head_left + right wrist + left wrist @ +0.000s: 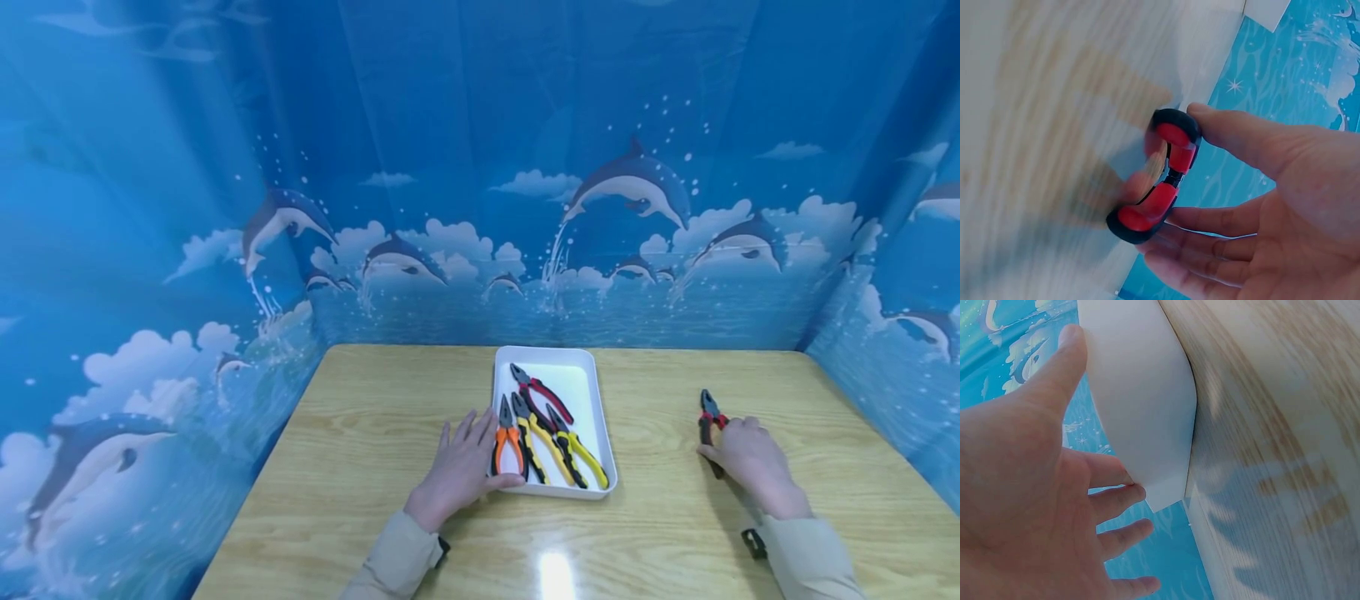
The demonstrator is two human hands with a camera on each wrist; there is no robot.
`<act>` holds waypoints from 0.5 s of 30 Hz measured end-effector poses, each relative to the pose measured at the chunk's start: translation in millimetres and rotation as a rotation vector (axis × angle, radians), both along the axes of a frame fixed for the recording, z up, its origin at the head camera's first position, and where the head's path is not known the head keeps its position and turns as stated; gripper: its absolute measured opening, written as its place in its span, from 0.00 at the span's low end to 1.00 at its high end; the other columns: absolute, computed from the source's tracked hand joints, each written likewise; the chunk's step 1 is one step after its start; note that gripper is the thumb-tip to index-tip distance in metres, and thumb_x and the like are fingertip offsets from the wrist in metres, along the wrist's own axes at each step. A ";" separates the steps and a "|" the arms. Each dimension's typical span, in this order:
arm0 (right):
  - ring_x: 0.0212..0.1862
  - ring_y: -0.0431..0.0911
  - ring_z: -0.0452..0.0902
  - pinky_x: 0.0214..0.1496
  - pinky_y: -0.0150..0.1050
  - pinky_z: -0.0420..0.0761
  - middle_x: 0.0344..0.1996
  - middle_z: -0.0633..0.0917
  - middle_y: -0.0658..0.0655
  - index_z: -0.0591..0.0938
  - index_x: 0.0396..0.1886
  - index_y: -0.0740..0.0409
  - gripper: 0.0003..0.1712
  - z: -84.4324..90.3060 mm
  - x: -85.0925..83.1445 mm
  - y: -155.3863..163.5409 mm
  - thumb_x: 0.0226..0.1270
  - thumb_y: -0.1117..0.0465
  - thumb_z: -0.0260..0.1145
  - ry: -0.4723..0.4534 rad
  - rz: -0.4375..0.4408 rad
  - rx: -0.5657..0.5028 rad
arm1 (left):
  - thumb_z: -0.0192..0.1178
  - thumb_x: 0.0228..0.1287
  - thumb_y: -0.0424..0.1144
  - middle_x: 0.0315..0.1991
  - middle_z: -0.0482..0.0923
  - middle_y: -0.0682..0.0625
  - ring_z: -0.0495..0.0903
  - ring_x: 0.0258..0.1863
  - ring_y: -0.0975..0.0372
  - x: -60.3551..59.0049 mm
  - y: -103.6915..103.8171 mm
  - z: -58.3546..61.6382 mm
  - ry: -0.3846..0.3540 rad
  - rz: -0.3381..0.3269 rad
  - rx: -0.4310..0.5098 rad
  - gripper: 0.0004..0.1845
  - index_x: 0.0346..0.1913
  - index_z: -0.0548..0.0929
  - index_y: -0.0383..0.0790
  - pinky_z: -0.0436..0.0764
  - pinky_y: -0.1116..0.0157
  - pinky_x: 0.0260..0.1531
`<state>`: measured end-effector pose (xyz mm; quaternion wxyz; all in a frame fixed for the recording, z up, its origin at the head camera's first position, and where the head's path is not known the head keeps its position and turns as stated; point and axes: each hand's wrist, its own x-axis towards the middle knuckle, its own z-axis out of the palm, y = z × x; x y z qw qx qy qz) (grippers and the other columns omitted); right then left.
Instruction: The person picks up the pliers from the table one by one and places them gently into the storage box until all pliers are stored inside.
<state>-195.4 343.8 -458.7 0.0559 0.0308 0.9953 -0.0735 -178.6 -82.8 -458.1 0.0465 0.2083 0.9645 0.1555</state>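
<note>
My left hand [461, 462] rests at the left side and near corner of a white tray [606, 479], fingers spread and mostly straight. In the left wrist view its thumb and index finger meet the tray's wall [1141, 381]. Inside lie red-and-black pliers [553, 398], orange-and-black long-nose pliers [508, 442] and two yellow-handled pliers [577, 454]. Off to the right, my right hand [753, 462] grips another pair of red-and-black pliers [707, 408] by the handles, jaws toward the back. The right wrist view has the thumb at one handle end [1175, 128] and fingers at the other.
The wood-grain table [390, 392] extends on both sides of the tray. Behind and beside it hangs a blue curtain [465, 167] printed with dolphins. A bright reflection shows on the tabletop near the front.
</note>
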 end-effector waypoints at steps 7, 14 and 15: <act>0.30 0.58 0.73 0.28 0.51 0.80 0.32 0.73 0.76 0.73 0.30 0.80 0.33 -0.8 -0.8 -10.9 0.67 0.48 0.70 0.029 0.021 0.002 | 0.60 0.61 0.70 0.81 0.52 0.41 0.50 0.79 0.42 -0.7 0.4 0.2 -0.009 0.005 -0.003 0.55 0.79 0.57 0.35 0.48 0.33 0.74; 0.29 0.57 0.74 0.29 0.51 0.81 0.31 0.74 0.75 0.73 0.30 0.81 0.34 -2.1 -1.9 -23.7 0.67 0.49 0.71 0.053 0.043 0.036 | 0.60 0.62 0.70 0.80 0.52 0.41 0.50 0.79 0.42 -0.1 1.1 0.3 -0.001 0.008 -0.016 0.54 0.79 0.57 0.36 0.48 0.33 0.74; 0.29 0.57 0.74 0.29 0.51 0.82 0.31 0.74 0.75 0.73 0.32 0.82 0.35 -2.3 -2.2 -25.5 0.67 0.48 0.71 0.047 0.044 0.040 | 0.60 0.61 0.69 0.80 0.52 0.41 0.50 0.79 0.42 0.1 1.2 0.3 0.001 0.008 -0.016 0.54 0.79 0.57 0.35 0.48 0.33 0.74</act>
